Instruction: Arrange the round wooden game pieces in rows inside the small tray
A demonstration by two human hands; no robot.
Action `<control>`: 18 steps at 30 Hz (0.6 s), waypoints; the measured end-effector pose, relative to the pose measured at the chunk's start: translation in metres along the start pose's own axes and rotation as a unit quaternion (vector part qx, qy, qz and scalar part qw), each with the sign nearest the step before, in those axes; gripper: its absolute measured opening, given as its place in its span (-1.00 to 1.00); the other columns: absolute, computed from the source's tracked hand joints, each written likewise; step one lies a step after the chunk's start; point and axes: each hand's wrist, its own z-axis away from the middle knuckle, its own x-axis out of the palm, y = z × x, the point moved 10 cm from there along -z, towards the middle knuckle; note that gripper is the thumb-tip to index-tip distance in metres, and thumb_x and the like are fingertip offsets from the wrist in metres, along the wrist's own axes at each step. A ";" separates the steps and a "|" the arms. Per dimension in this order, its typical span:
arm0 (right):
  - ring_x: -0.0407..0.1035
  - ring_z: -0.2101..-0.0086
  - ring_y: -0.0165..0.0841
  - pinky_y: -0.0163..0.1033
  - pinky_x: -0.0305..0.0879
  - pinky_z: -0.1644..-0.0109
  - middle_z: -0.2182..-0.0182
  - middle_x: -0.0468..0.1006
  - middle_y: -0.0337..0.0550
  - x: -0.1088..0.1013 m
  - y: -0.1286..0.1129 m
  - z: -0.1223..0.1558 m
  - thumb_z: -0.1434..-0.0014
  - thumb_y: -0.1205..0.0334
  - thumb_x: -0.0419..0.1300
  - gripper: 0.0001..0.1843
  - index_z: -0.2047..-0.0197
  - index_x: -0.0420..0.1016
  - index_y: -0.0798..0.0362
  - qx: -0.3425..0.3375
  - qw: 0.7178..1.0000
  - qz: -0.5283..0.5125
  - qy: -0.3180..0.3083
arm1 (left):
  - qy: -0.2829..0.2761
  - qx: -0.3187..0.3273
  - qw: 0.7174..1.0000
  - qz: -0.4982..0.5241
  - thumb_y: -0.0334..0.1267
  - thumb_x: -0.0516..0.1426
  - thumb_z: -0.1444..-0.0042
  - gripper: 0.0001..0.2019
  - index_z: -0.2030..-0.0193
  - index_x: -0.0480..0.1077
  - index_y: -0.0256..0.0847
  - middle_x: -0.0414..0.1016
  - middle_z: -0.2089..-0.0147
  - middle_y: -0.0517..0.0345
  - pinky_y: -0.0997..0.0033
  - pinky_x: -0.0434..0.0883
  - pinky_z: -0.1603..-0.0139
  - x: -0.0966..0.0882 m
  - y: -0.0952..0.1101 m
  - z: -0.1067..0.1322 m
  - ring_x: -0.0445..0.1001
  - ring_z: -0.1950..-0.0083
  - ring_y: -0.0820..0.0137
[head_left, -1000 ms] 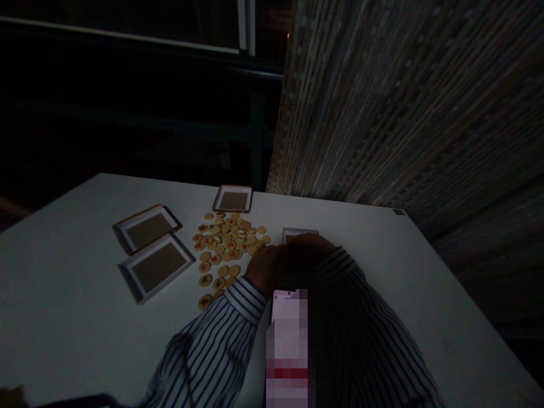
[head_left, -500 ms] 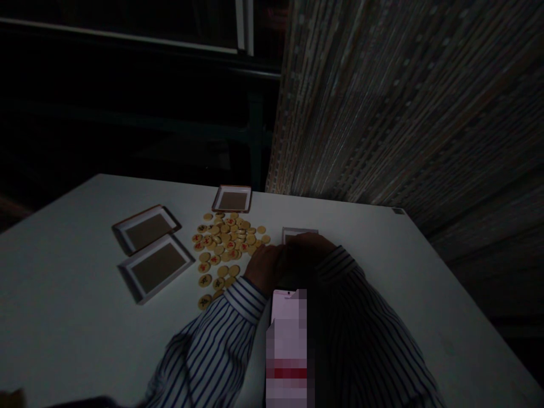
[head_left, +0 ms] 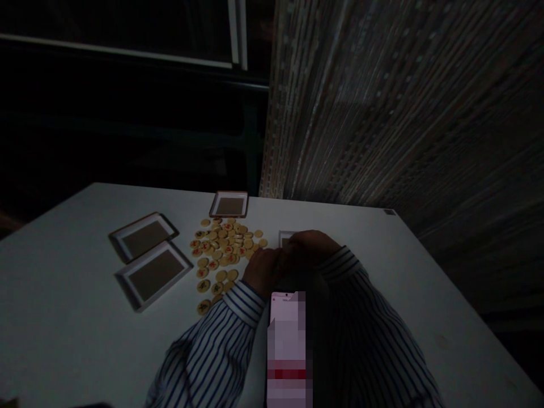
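My left hand (head_left: 261, 269) and my right hand (head_left: 312, 246) meet over the table, right of a heap of round wooden xiangqi pieces (head_left: 225, 241). Both hands look closed, with their fingers curled inward. Whatever they grip is lost in the dark. Just behind my right hand, the rim of a small box tray (head_left: 289, 233) shows, its rest covered by the hand. Some pieces bear red or black characters; others are blank side up. The nearest ones lie by my left sleeve.
Two shallow box halves, one (head_left: 144, 237) behind the other (head_left: 155, 275), lie at the left. Another box half (head_left: 229, 205) sits near the far edge of the white table (head_left: 76, 317). A lit phone (head_left: 287, 334) is between my forearms. A string curtain (head_left: 340, 113) hangs behind.
The view has shifted slightly, so the table and its things appear a little lower and further left. My hands stay together in nearly the same place.
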 end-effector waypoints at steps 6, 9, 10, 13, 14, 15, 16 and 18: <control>0.42 0.14 -0.26 -0.25 0.27 0.14 0.10 0.54 -0.06 -0.004 0.014 0.017 -0.18 0.20 0.01 -0.66 0.03 0.46 0.01 0.037 0.999 -0.011 0.021 | 0.013 -0.014 1.000 -0.009 -0.24 0.05 -0.15 -0.70 -0.01 0.35 -0.25 0.51 0.13 -0.04 0.21 0.32 -0.02 -0.002 -0.002 0.001 0.45 0.08 0.26; 0.41 0.14 -0.29 -0.26 0.27 0.11 0.10 0.53 -0.03 0.000 0.026 0.035 -0.18 0.22 0.03 -0.65 0.00 0.43 0.07 0.054 0.996 -0.043 0.048 | -0.009 -0.015 1.000 -0.008 -0.27 0.08 -0.11 -0.66 -0.04 0.33 -0.29 0.50 0.10 -0.07 0.18 0.31 -0.05 0.001 -0.002 0.001 0.44 0.05 0.23; 0.40 0.14 -0.29 -0.25 0.27 0.10 0.09 0.52 -0.01 0.002 0.030 0.041 -0.17 0.23 0.04 -0.64 -0.02 0.41 0.09 0.059 0.995 -0.053 0.065 | -0.015 -0.012 1.000 -0.006 -0.28 0.09 -0.10 -0.64 -0.05 0.33 -0.30 0.49 0.08 -0.08 0.17 0.30 -0.07 0.001 -0.001 0.001 0.43 0.03 0.23; 0.36 0.08 -0.27 -0.19 0.26 0.01 0.01 0.45 0.05 0.010 0.040 0.060 -0.15 0.23 0.08 -0.55 -0.12 0.30 0.13 0.064 0.986 -0.090 0.128 | -0.024 -0.002 1.000 -0.002 -0.31 0.11 -0.08 -0.64 -0.05 0.33 -0.28 0.49 0.07 -0.08 0.14 0.25 -0.13 0.002 0.002 0.000 0.42 -0.01 0.23; 0.35 0.07 -0.26 -0.17 0.27 0.00 -0.01 0.43 0.08 0.015 0.043 0.064 -0.13 0.24 0.09 -0.51 -0.14 0.27 0.15 0.067 0.982 -0.103 0.143 | -0.024 -0.002 1.000 -0.003 -0.32 0.10 -0.08 -0.65 -0.04 0.33 -0.27 0.49 0.07 -0.07 0.13 0.23 -0.15 0.002 0.002 0.000 0.42 -0.01 0.24; 0.34 0.04 -0.26 -0.15 0.27 -0.02 -0.05 0.40 0.09 0.020 0.044 0.068 -0.13 0.24 0.10 -0.48 -0.17 0.23 0.14 0.063 0.978 -0.116 0.159 | -0.026 -0.002 1.000 -0.005 -0.33 0.10 -0.08 -0.65 -0.04 0.33 -0.26 0.49 0.07 -0.07 0.12 0.23 -0.15 0.003 0.002 0.001 0.42 -0.01 0.24; 0.33 0.03 -0.26 -0.14 0.28 -0.02 -0.06 0.38 0.08 0.024 0.045 0.071 -0.12 0.24 0.10 -0.47 -0.17 0.22 0.12 0.061 0.974 -0.133 0.175 | -0.027 -0.003 1.000 -0.006 -0.33 0.10 -0.08 -0.65 -0.04 0.33 -0.26 0.49 0.07 -0.06 0.11 0.23 -0.15 0.003 0.002 0.001 0.42 -0.01 0.23; 0.31 0.00 -0.25 -0.13 0.30 -0.01 -0.07 0.37 0.06 0.031 0.047 0.075 -0.11 0.22 0.10 -0.46 -0.17 0.20 0.10 0.061 0.962 -0.167 0.209 | -0.024 -0.001 1.000 -0.008 -0.33 0.10 -0.07 -0.63 -0.06 0.32 -0.27 0.48 0.06 -0.06 0.13 0.26 -0.12 0.004 0.002 0.001 0.42 -0.01 0.23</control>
